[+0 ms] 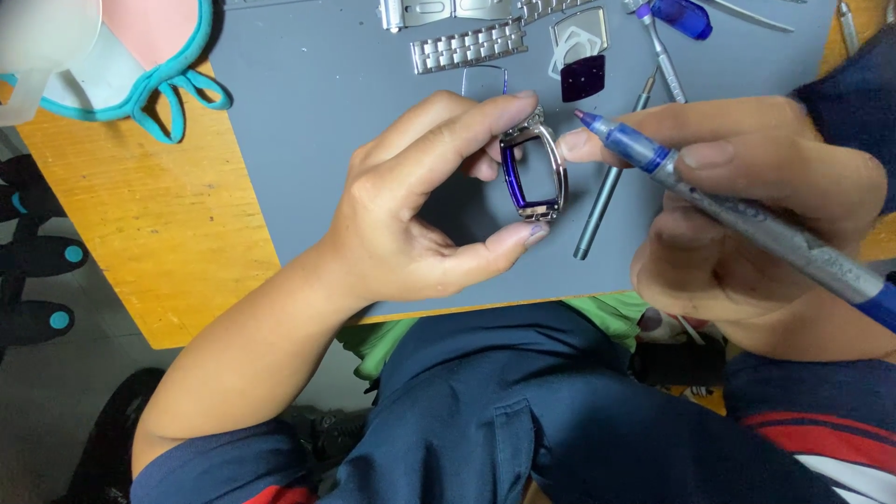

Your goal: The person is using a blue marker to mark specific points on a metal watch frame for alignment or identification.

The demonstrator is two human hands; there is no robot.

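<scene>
Hiding behind right hand [747,205]: pen [747,217] barrel; watch case [533,173] rim under left hand [420,205]

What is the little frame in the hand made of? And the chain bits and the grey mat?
The frame, pinched by the left hand, looks like polished metal: it gleams silver, with a glossy blue inner rim that may be plastic or lacquer. The band links look like brushed steel, grey with a soft shine. The mat seems to be rubber or soft plastic: flat, dull, with no glare.

blue-rimmed watch case [533,170], grey mat [327,103]
</scene>
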